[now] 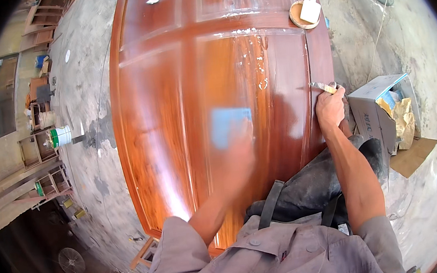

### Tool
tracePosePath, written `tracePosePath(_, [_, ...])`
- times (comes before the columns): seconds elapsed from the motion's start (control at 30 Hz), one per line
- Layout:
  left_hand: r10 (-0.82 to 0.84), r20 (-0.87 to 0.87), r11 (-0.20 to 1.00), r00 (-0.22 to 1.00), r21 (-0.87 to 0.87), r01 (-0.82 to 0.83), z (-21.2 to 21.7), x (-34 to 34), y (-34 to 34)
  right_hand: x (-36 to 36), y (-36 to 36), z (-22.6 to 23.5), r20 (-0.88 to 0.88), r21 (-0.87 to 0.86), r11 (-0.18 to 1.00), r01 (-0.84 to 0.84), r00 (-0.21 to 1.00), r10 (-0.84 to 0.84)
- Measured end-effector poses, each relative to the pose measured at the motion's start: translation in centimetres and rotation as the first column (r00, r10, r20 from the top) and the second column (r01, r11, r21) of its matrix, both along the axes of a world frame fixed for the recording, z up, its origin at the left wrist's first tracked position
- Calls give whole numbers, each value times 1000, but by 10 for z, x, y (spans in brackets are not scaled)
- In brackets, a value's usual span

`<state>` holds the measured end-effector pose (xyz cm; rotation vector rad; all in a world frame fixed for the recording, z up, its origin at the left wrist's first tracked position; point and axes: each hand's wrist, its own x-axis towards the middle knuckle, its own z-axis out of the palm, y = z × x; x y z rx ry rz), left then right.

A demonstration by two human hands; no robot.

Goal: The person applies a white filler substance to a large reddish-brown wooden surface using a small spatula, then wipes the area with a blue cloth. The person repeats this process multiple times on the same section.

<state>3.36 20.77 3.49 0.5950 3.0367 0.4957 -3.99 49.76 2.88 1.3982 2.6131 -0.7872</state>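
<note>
A large glossy reddish-brown wooden door (162, 105) with raised panels lies flat in front of me. My left hand (238, 150), blurred by motion, presses a light blue pad (228, 125) against the middle of the door. My right hand (331, 108) rests at the door's right edge, closed around a small putty knife (323, 87) whose blade points left. White filler smears (260, 63) dot the panel above my hands.
A round wooden dish with a white scraper (305, 12) sits on the door's far right corner. An open cardboard box with brown paper (386, 111) stands on the concrete floor at right. A paint can (60, 136), wooden frames and a fan (72, 261) are at left.
</note>
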Motion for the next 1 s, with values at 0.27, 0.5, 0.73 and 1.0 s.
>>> tracePosePath(0.27, [7, 47, 998, 999, 66, -11, 12, -51, 27, 3, 1, -3, -48, -15, 1000, -17, 999, 16])
tracePosePath(0.5, [22, -7, 997, 1000, 79, -21, 5, -81, 31, 1, -5, -6, -12, -12, 999, -47, 999, 47])
tracePosePath(0.73, [-53, 7, 998, 999, -40, 53, 12, 13, 15, -5, -1, 3, 0, -10, 1000, 5, 1000, -5])
tracePosePath(1.0, [-5, 51, 999, 999, 35, 4, 13, -29, 25, 0, 3, -2, -9, -19, 1000, -15, 1000, 15])
